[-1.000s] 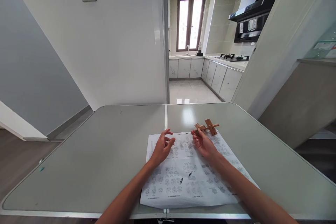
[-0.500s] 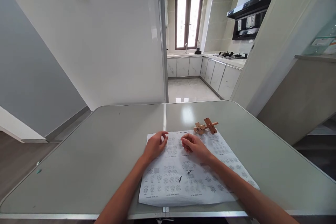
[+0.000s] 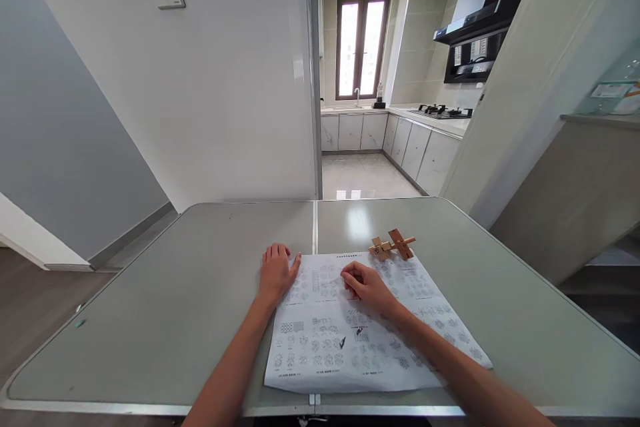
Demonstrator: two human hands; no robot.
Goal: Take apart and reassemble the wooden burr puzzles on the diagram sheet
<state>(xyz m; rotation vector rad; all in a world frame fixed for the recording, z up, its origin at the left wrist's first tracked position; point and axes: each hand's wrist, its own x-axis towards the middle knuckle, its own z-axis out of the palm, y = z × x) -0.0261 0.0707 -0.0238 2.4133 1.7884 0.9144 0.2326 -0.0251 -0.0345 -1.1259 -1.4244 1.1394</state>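
Note:
A large white sheet of paper (image 3: 340, 373), printed with rows of small figures and lines of text, lies on the table in front of me. My left hand (image 3: 277, 273) rests palm down at the sheet's upper left edge, thumb held apart, holding nothing. Over the upper middle of the sheet, my right hand (image 3: 364, 285) is closed with its fingers curled together; whatever they may hold is hidden. Just beyond it, at the paper's top right edge, sits a wooden model (image 3: 393, 247) of crossed flat pieces and a rod. Neither hand touches it.
The grey-green folding table (image 3: 150, 320) has a metal rim and a centre seam (image 3: 315, 227). A small green bit (image 3: 80, 323) lies near its left edge. White wall stands behind on the left; a doorway opens onto a kitchen with a gas stove (image 3: 440, 111).
My left hand has moved left, away from the right hand, and its fingers have spread and flattened. My right hand stays nearly in place, slightly more curled. The view has tilted a little.

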